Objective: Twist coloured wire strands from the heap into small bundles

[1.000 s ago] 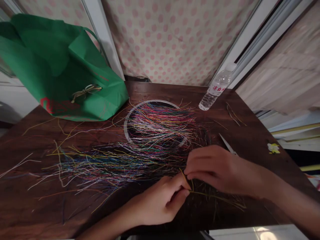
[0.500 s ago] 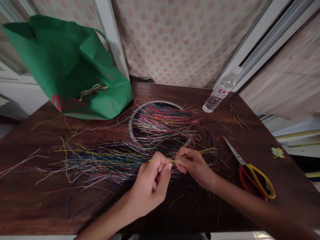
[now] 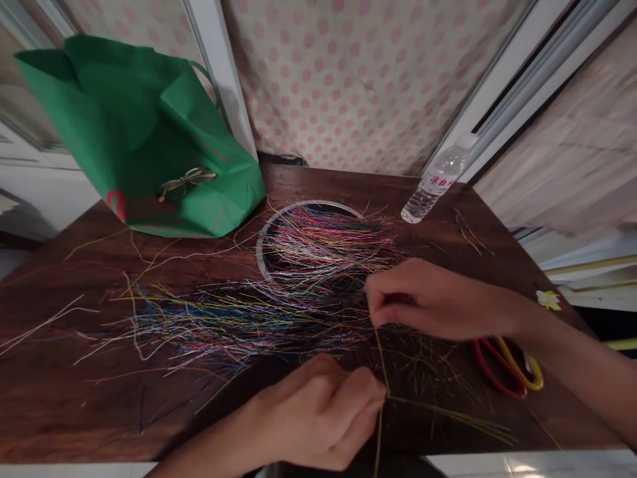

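A thin yellow wire (image 3: 382, 358) runs between my two hands. My left hand (image 3: 331, 411), near the table's front edge, is closed on yellow wires, and a small yellow bundle (image 3: 458, 416) sticks out from its fingertips to the right. Higher up and to the right, my right hand (image 3: 423, 299) pinches the upper end of the single strand. Beyond my left hand lies a loose spread of many-coloured wires (image 3: 213, 325). Another heap of coloured wires (image 3: 328, 242) rests over a round, grey-rimmed dark inset (image 3: 261, 255). My right forearm covers the blades of the scissors (image 3: 497, 382), whose red and yellow handles show.
A green bag (image 3: 199, 133) with glasses (image 3: 186, 182) on it stands at the back left. A water bottle (image 3: 438, 179) stands at the back right. Short wire scraps (image 3: 432, 362) lie right of my hands. A white-and-yellow flower (image 3: 547, 300) is near the right edge.
My hands were together over the wires and have moved apart. My left hand came down and right, my right hand went up and right, leaving a yellow strand stretched between them.
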